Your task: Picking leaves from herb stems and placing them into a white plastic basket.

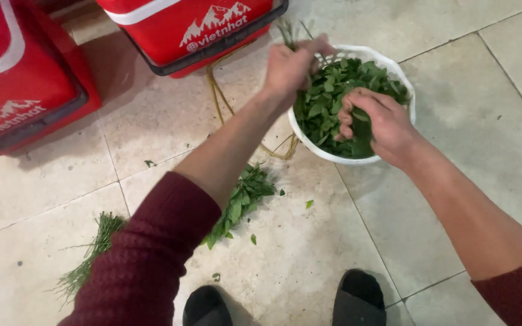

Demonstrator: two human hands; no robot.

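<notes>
Figure: stripping leaves from herb stems over a basket, seen from the head camera. Nearest the viewer, at six o'clock, two dark slippers (285, 302) stood on the pale tiled floor (454, 108). At eight o'clock lay a bundle of thin, grass-like greens (89, 259), and just beyond the slippers, near the centre, a loose bunch of leafy stems (243, 202) rested on the tiles with a few stray leaves around it — partly hidden under the left forearm in its dark red sleeve (146, 253).

Farther out, at about one o'clock, stood the white basket (406, 90), filled with picked green leaves (333, 96). The right hand (379, 124) was curled at the near rim, its fingers pressed together around a clump of leaves. The left hand (291, 66) was raised over the far left rim, its fingers closed in a pinch on a few bare stems (288, 30) that stuck up past the knuckles. Stripped yellowish stalks (219, 96) trailed on the floor from the basket's left side toward twelve o'clock.

Judged from this arrangement, the step would go best with the pinch kept firm near the stem tip and the pull made directly above the basket, so that loosened leaves fell inside rather than onto the tiles; tough stalks were better dropped clear of the rim, with the discarded ones.

Farthest, from ten to twelve o'clock, two red boxes (194, 30) with white trim stood on the floor.
</notes>
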